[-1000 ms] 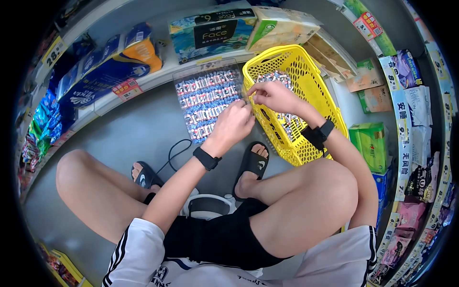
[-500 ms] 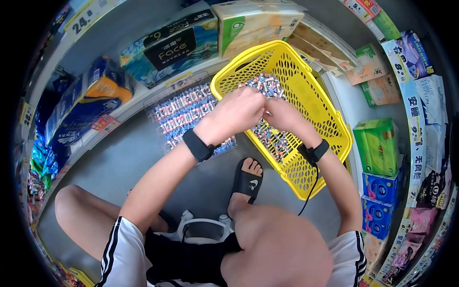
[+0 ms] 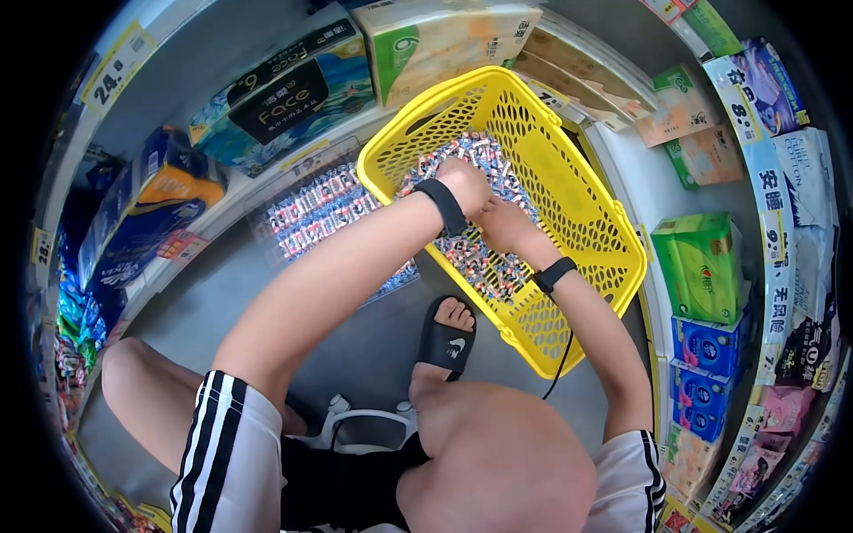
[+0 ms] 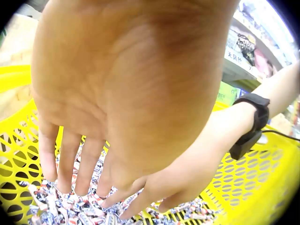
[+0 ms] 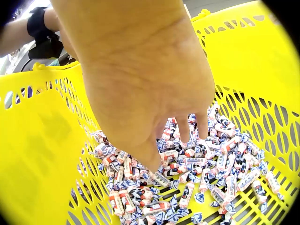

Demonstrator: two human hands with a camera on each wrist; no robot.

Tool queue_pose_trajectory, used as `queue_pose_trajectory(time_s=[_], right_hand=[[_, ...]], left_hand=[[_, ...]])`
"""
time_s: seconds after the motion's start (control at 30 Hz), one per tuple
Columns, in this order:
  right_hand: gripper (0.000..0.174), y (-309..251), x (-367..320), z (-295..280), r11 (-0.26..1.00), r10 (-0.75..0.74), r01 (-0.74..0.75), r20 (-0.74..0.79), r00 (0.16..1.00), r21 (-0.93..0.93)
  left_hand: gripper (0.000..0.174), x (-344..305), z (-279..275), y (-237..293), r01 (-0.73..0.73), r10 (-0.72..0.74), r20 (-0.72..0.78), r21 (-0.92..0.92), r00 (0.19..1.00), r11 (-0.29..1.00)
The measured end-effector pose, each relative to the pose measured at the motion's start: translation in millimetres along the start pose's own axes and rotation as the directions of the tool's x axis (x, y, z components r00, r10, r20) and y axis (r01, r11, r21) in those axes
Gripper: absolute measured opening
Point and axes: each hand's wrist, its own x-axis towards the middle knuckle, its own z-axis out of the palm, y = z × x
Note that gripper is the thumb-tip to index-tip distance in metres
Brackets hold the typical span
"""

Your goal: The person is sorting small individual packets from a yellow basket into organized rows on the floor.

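Both hands reach down into a yellow plastic basket (image 3: 613,211) over a loose heap of small wrapped candies (image 3: 480,151). My left hand (image 3: 466,185) points its fairly straight fingers (image 4: 68,161) into the heap, as the left wrist view shows. Close beside it, my right hand (image 3: 508,226) hangs palm inward, its thumb and spread fingers at the candies (image 5: 192,161). Nothing shows gripped in either hand. To the left of the basket, a clear box (image 3: 391,282) holds rows of the same candies (image 3: 311,209), partly hidden by the left forearm.
Tissue packs (image 3: 284,98) line the low shelf behind the basket. On the right stand a green tissue pack (image 3: 697,266) and blue packs (image 3: 702,346). A black cable (image 3: 560,369) hangs from the right wrist over the basket's rim. A sandalled foot (image 3: 444,338) is close to the basket.
Both hands have moved from over the basket's near edge into it, down to the candies. The left arm now stretches farther right across the clear box. The head view has shifted.
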Motion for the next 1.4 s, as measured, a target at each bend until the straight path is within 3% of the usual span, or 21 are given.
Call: queue_pose_trajectory(time_s=[0.13, 0.17, 0.3, 0.33, 0.4, 0.6, 0.63, 0.7, 0.73, 0.8, 0.9, 1.0, 1.07, 1.13, 1.2, 1.3, 1.37, 1.4], right_hand=[[0.062, -11, -4, -14, 0.992, 0.057, -0.044, 0.112, 0.992, -0.116], [0.057, -12, -3, -11, 0.989, 0.076, -0.061, 0.108, 0.991, -0.136], [0.052, -8, -4, -4, 0.995, 0.075, -0.070, 0.061, 0.995, -0.073], [0.048, -9, -5, -6, 0.994, 0.057, -0.051, 0.067, 0.996, -0.095], [0.045, -8, -8, -3, 0.993, 0.040, -0.032, 0.072, 0.997, -0.116], [0.046, -8, -17, 11, 0.992, 0.019, -0.025, -0.042, 0.999, -0.123], [0.047, -9, -18, 10, 0.993, 0.012, -0.019, -0.057, 0.998, -0.118], [0.048, -8, -20, 8, 0.993, 0.006, -0.014, -0.071, 0.997, -0.114], [0.048, -7, -20, 7, 0.994, -0.001, -0.009, -0.087, 0.996, -0.111], [0.047, -6, -21, 6, 0.994, -0.009, -0.002, -0.100, 0.995, -0.107], [0.040, -5, -26, -3, 0.998, -0.014, 0.003, -0.154, 0.988, -0.071], [0.039, -8, -32, -15, 0.998, 0.008, -0.017, -0.165, 0.986, -0.056], [0.038, -10, -35, -21, 0.998, 0.017, -0.027, -0.175, 0.984, -0.057], [0.038, -11, -38, -31, 0.997, 0.030, -0.035, -0.083, 0.996, -0.062], [0.040, -11, -42, -35, 0.997, 0.031, -0.039, -0.114, 0.993, -0.069], [0.042, -14, -49, -50, 0.995, 0.048, -0.058, -0.126, 0.991, -0.077], [0.052, -15, -55, -61, 0.999, 0.040, -0.039, -0.150, 0.988, 0.008], [0.057, -16, -58, -65, 0.998, 0.036, -0.028, -0.161, 0.986, 0.052]], left_hand=[[0.025, 15, 13, 7, 0.028, -0.029, -0.022, -0.073, 0.999, 0.997], [0.037, 19, 10, 11, 0.071, -0.058, 0.141, -0.088, 0.988, 0.994], [0.040, 20, 23, 16, 0.134, -0.105, 0.150, -0.198, 0.983, 0.971], [0.040, 25, 27, 17, 0.134, -0.105, 0.152, -0.196, 0.983, 0.971], [0.031, 32, 29, 20, 0.273, -0.221, 0.240, -0.210, 0.945, 0.939], [0.032, 43, 38, 20, 0.347, -0.280, 0.299, -0.201, 0.912, 0.916], [0.032, 50, 48, 16, 0.347, -0.280, 0.299, -0.201, 0.912, 0.916], [0.033, 54, 55, 9, 0.166, -0.125, 0.339, -0.093, 0.932, 0.982], [0.033, 51, 50, 11, 0.165, -0.125, 0.339, -0.093, 0.933, 0.982], [0.030, 43, 42, 16, 0.203, -0.178, 0.201, -0.110, 0.963, 0.973], [0.043, 57, 51, 9, 0.158, -0.100, 0.248, -0.227, 0.963, 0.961], [0.042, 55, 46, 19, 0.180, -0.141, 0.196, -0.200, 0.970, 0.963], [0.040, 52, 34, 27, 0.225, -0.183, 0.224, -0.181, 0.957, 0.957], [0.039, 47, 24, 30, 0.241, -0.180, 0.284, -0.196, 0.942, 0.951], [0.039, 38, 19, 34, 0.243, -0.194, 0.255, -0.179, 0.947, 0.953], [0.035, 25, 17, 28, 0.189, -0.158, 0.149, -0.226, 0.976, 0.956], [0.024, 16, 21, 22, 0.068, -0.094, -0.141, -0.179, 0.986, 0.982], [0.024, 6, 15, 21, 0.070, -0.097, -0.146, -0.182, 0.984, 0.981]])
